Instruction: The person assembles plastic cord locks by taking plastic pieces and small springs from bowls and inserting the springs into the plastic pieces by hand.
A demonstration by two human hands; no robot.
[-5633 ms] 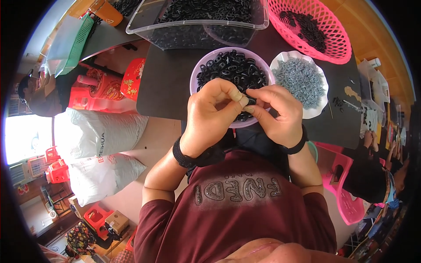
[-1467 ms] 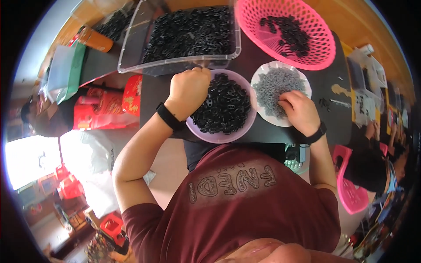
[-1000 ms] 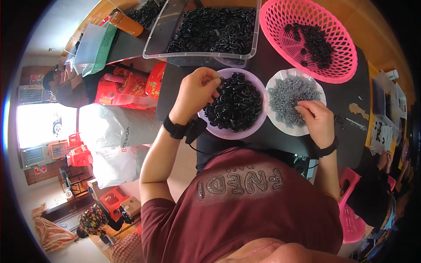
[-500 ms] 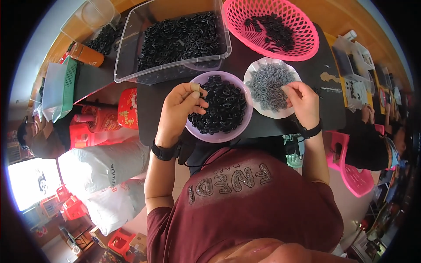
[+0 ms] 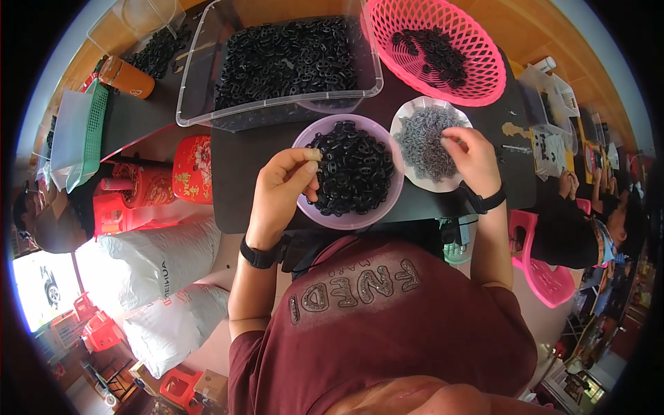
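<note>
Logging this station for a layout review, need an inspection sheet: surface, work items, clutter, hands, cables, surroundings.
Surface: dark table, bearing the containers below
Work items: lilac bowl heaped with black parts; white scalloped dish of small grey parts to its right; clear tub and pink basket behind, both holding black parts
Clutter: flat tan piece and thin pale item, table's right side
Hands: left hand at the bowl's left rim, right hand over the dish; whether their fingers hold anything, cannot tell
Cables: none clearly made out
Surroundings: white sacks left, pink chair right, people both sides
</note>
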